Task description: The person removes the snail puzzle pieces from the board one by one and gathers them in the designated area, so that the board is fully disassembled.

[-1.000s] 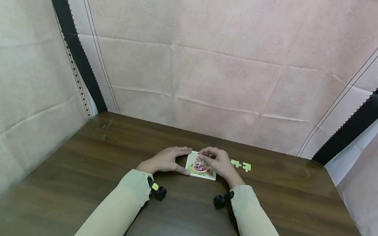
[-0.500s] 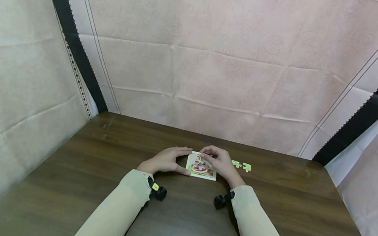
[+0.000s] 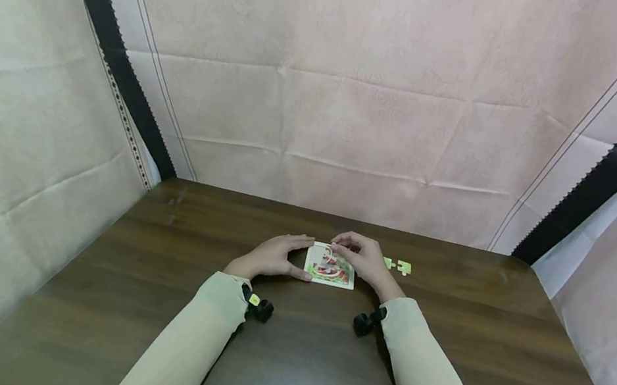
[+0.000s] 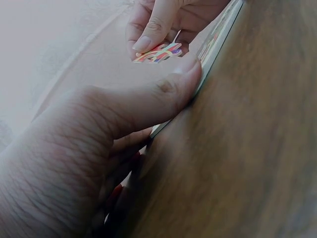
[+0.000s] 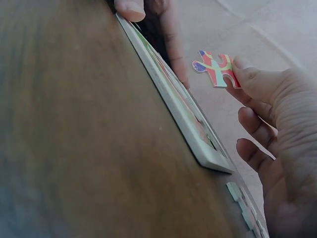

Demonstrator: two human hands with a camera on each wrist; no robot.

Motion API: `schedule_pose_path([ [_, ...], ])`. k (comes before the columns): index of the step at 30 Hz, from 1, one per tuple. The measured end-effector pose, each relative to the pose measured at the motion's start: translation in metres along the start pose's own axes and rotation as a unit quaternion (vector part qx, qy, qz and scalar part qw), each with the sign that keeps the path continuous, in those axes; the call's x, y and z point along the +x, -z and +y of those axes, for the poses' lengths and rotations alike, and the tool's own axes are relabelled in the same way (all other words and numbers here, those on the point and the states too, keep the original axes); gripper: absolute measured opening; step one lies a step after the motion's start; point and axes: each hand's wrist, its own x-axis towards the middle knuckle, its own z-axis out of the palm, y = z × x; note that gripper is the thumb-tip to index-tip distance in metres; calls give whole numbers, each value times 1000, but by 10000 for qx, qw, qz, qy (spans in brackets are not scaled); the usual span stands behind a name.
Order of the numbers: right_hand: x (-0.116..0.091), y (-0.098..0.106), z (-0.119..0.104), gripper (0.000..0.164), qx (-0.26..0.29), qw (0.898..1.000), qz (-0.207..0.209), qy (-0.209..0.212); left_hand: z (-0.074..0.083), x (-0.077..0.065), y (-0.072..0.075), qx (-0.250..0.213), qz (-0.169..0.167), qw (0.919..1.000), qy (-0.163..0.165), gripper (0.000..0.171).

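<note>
A small jigsaw puzzle board (image 3: 332, 283) with a white rim and a colourful picture lies on the table between the hands. My left hand (image 3: 275, 258) holds it at its left side, thumb at the near corner and fingers at the far one. My right hand (image 3: 368, 261) is over the board's right part. Between its thumb and index finger it pinches a red, yellow, purple and pale green jigsaw piece (image 5: 218, 69), raised above the board in the right wrist view. That same piece (image 4: 161, 53) shows beneath the right thumb in the left wrist view.
Two light green jigsaw pieces lie right of the board; the outer piece (image 3: 404, 267) shows fully, the other piece (image 3: 390, 263) is partly behind the right hand. The brown wooden table (image 3: 296, 357) ends at the back against a pale cloth (image 3: 354, 126).
My right hand has shifted slightly right, uncovering more of the board and covering more of the nearer loose piece. My left hand stays in place at the board.
</note>
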Motion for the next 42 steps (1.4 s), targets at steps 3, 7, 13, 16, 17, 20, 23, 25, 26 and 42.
schedule_pose_path([
  [3, 1, 2, -1, 28, -68, 10000, 48, 14, -1, 1, 2, 9, 23, 10000, -18, 100],
  [7, 1, 4, -1, 26, -144, 9998, 111, -52, -2, 2, 2, 22, 18, 10000, -50, 100],
  [13, -5, 10, 0, 16, -165, 9997, 122, -161, -2, 1, 1, 27, 36, 10000, -15, 100],
  [16, -9, 15, 1, 13, -163, 9995, 150, -220, -2, 1, 0, 16, 63, 10000, -10, 100],
  [17, -10, 16, 1, 12, -163, 9995, 160, -227, -2, 1, 0, 6, 69, 10000, -15, 100],
  [20, -15, 22, 2, 11, -202, 9992, 191, -279, -3, 0, -1, -24, 81, 9999, -58, 100],
  [23, -19, 29, 5, 12, -228, 9991, 225, -277, -3, 0, -2, -12, 73, 9999, -101, 100],
  [25, -23, 34, 8, 15, -239, 9990, 252, -278, -4, 0, -2, -7, 70, 9999, -128, 99],
  [26, -25, 37, 10, 16, -245, 9989, 274, -275, -4, 0, -3, -3, 73, 9999, -138, 99],
  [42, -62, 97, 46, 16, -778, 9939, 702, -345, -5, 1, -5, -44, 111, 9999, -66, 97],
])
